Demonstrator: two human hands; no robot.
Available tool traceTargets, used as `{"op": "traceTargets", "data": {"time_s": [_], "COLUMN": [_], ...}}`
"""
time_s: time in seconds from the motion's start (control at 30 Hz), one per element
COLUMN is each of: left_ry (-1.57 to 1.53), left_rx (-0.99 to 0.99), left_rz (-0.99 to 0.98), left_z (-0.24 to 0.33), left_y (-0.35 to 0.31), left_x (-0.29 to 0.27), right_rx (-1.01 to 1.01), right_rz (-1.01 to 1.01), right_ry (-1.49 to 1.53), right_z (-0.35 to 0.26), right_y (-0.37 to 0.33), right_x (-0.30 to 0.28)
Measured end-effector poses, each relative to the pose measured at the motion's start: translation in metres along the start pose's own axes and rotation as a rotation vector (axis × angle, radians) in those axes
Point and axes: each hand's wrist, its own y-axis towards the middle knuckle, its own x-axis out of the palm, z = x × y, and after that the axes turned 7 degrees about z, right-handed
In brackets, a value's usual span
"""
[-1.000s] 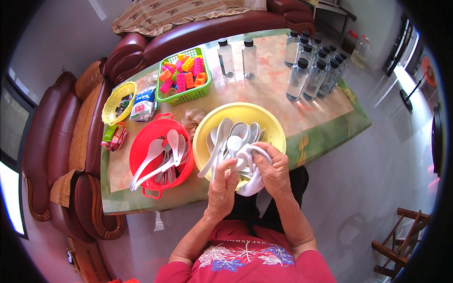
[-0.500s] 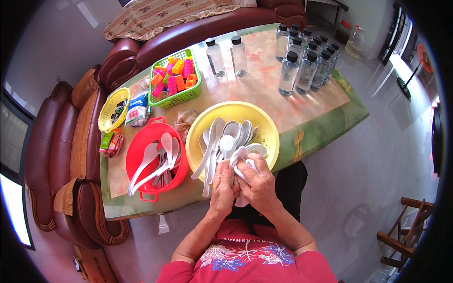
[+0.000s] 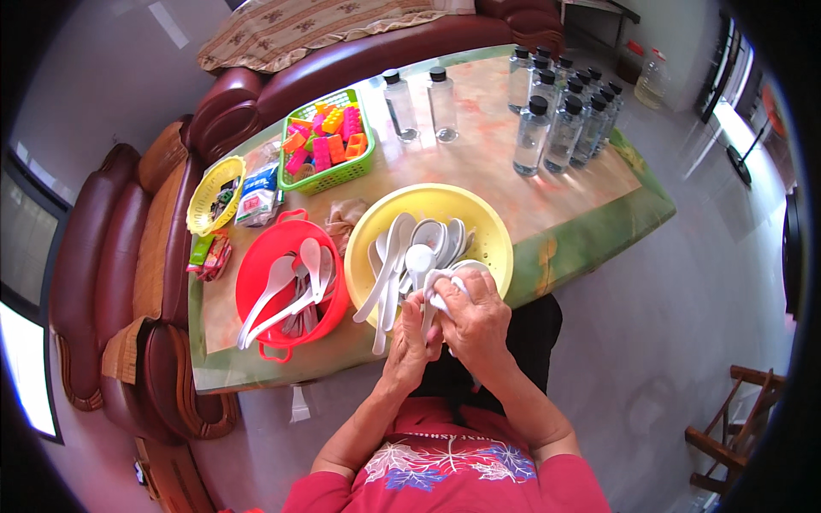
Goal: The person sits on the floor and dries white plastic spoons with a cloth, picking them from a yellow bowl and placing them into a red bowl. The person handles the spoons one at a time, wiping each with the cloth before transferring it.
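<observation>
My left hand (image 3: 409, 346) is closed on a white spoon (image 3: 419, 260), its bowl pointing away from me and its handle running down between my hands. A crumpled white cloth (image 3: 441, 287) is bunched in the fingers of my right hand (image 3: 475, 321), pressed near the spoon's handle. Both hands are at the near rim of a yellow perforated basin (image 3: 490, 224), which holds several white spoons and ladles. To its left stands a red basin (image 3: 254, 269) with more white spoons, some handles jutting over its rim. My fingers partly hide the held handle.
On the table (image 3: 590, 218) stand a green basket of toy blocks (image 3: 342, 173), a yellow basket (image 3: 203, 205), snack packets (image 3: 214, 258) and a plastic bag (image 3: 258, 195). Two bottles (image 3: 443, 107) stand at the back, and clustered bottles (image 3: 564, 132) farther right. Brown sofas (image 3: 94, 248) flank the table.
My right hand and the cloth have shifted slightly up and right; the cloth's hanging end no longer shows below my hands. My left hand has opened slightly around the handle. The whole view has shifted slightly.
</observation>
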Motion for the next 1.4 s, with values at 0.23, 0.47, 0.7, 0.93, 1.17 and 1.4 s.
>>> {"op": "traceTargets", "data": {"time_s": [0.23, 0.47, 0.7, 0.93, 1.17, 1.4], "left_ry": [-0.007, -0.115, -0.142, 0.052, -0.597, -0.758], "left_rx": [0.126, 0.004, -0.001, 0.275, -0.013, -0.082], "left_rz": [0.109, -0.082, -0.064, 0.118, 0.028, 0.002], "left_z": [-0.009, -0.01, 0.005, 0.007, 0.01, 0.007], "left_y": [0.011, 0.009, -0.001, 0.009, 0.009, 0.009], "left_x": [-0.01, -0.022, -0.015, -0.023, -0.025, -0.035], "right_rx": [0.025, 0.023, -0.046, 0.005, 0.082, 0.448], "right_rz": [-0.288, -0.082, 0.14, -0.173, -0.342, -0.708], "right_ry": [0.2, 0.084, 0.012, 0.091, 0.315, 0.77], "right_z": [-0.019, -0.024, -0.015, -0.045, -0.053, -0.027], "right_y": [-0.005, -0.003, 0.014, 0.005, -0.009, -0.006], "right_x": [-0.015, -0.003, 0.014, 0.01, -0.003, -0.027]}}
